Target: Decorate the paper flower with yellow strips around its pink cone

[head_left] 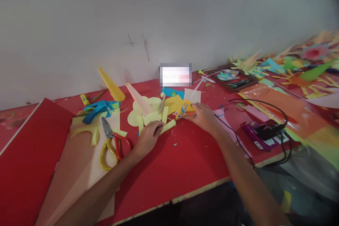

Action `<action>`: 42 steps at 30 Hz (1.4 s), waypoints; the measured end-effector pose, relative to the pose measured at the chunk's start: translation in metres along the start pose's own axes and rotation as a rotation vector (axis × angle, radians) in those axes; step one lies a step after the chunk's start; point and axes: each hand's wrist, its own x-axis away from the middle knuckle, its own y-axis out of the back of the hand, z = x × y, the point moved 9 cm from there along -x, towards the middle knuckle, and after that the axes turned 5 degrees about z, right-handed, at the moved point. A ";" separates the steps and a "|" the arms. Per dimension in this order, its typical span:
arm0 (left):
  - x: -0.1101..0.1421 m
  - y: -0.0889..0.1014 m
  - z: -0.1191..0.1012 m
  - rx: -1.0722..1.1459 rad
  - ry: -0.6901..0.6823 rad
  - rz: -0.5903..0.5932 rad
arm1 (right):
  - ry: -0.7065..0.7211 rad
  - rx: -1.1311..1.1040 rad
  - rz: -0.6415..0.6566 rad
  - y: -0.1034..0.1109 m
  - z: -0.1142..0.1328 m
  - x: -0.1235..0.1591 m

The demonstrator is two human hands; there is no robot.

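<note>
Reaching forward over the red table (169,169), the person had both bare hands low among cut paper. At the far left, blue paper strips (95,111) lay above the scissors (110,134), whose red and yellow handles pointed back toward the left forearm; leaving them there seemed sensible, provided that the arm did not drag across them. A yellow cone (111,85) stood tilted behind, and a pale pink cone (138,99) leaned over the flower-shaped paper (132,118). The left hand (148,139) was at the near edge of that paper, its fingers curled beside the pale yellow strips (168,126); whether its grip had closed on one could not be told. Light fingertip pressure there would probably have steadied the strips without creasing them, and a low wrist would have spared the cone a knock. Farther right, the right hand (205,116) had its fingers against a small yellow-and-blue bundle (182,109), just beside the orange-yellow paper (171,103), though how firmly it grasped was unclear. Handling it gently, from the edges, looked the better way to keep the loose blue bits together. Rightmost, a purple device (251,132) lay near a black cable (265,102), best kept away from the right sleeveless forearm.
</note>
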 end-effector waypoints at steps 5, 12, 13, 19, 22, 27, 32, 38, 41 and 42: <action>0.000 0.000 -0.001 -0.009 -0.005 -0.001 | -0.085 0.004 -0.034 0.005 -0.019 0.000; -0.001 -0.001 -0.008 -0.042 -0.049 0.029 | -0.189 0.037 -0.040 -0.005 -0.032 0.002; -0.001 -0.002 -0.008 -0.045 -0.052 0.031 | -0.187 0.027 -0.045 -0.005 -0.032 0.002; 0.000 -0.002 -0.011 -0.060 -0.082 0.006 | -0.169 -0.055 -0.149 0.008 -0.032 0.002; 0.003 0.000 -0.014 -0.144 -0.080 -0.034 | -0.133 -0.104 -0.209 0.014 -0.028 0.002; 0.007 0.001 -0.013 -0.424 0.014 -0.040 | -0.063 -0.157 -0.262 0.019 -0.021 0.003; 0.006 0.001 -0.011 -0.438 0.049 -0.026 | -0.037 -0.180 -0.288 0.024 -0.016 0.004; 0.005 0.004 -0.010 -0.430 0.059 -0.039 | -0.020 -0.194 -0.283 0.027 -0.010 0.003; 0.004 0.003 -0.008 -0.441 0.070 -0.026 | -0.013 -0.207 -0.280 0.028 -0.007 0.003; 0.004 0.002 -0.007 -0.444 0.073 -0.021 | -0.011 -0.212 -0.277 0.028 -0.006 0.003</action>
